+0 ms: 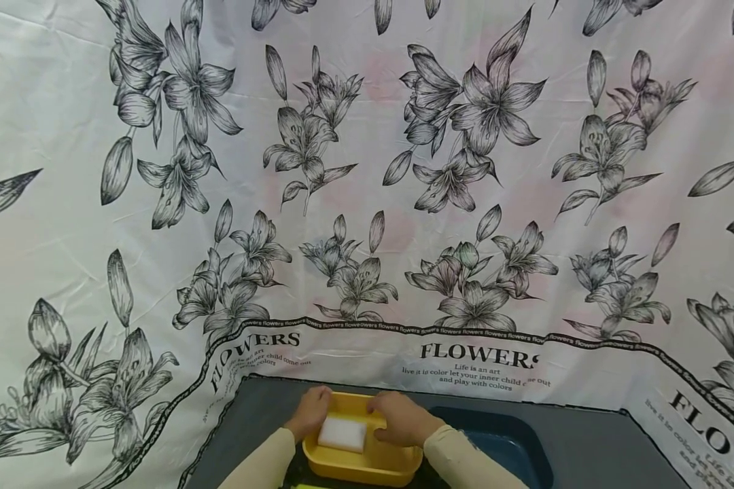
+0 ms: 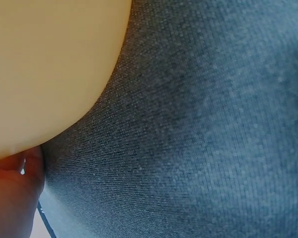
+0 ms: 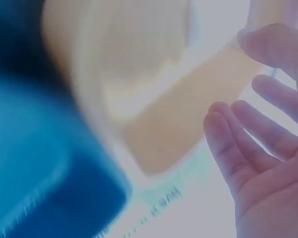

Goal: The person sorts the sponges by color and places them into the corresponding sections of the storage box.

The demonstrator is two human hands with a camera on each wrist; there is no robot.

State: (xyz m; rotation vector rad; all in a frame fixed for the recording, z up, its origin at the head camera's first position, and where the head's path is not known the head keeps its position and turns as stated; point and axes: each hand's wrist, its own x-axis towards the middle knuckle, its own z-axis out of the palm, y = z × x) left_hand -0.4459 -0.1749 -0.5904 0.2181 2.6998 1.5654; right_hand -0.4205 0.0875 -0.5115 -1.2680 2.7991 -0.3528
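Observation:
A yellow tray (image 1: 367,468) with rounded corners sits low in the head view, and a white sponge-like block (image 1: 342,435) lies in its left half. At the tray's back left corner, my left hand (image 1: 310,411) grips the rim. The left wrist view has the tray wall (image 2: 49,64) large at upper left, with part of that hand (image 2: 15,193) below it. My right hand (image 1: 404,420) hovers over the tray's right side, thumb and fingers apart and loosely bent. Nothing lies between those fingers (image 3: 223,144) in the right wrist view.
A dark blue tray (image 1: 541,451) stands directly right of the yellow one, partly behind my right forearm. The grey tabletop (image 1: 593,435) ends at a white flower-printed cloth (image 1: 367,272) behind and at the sides. A bright yellow edge (image 1: 308,486) shows at the bottom.

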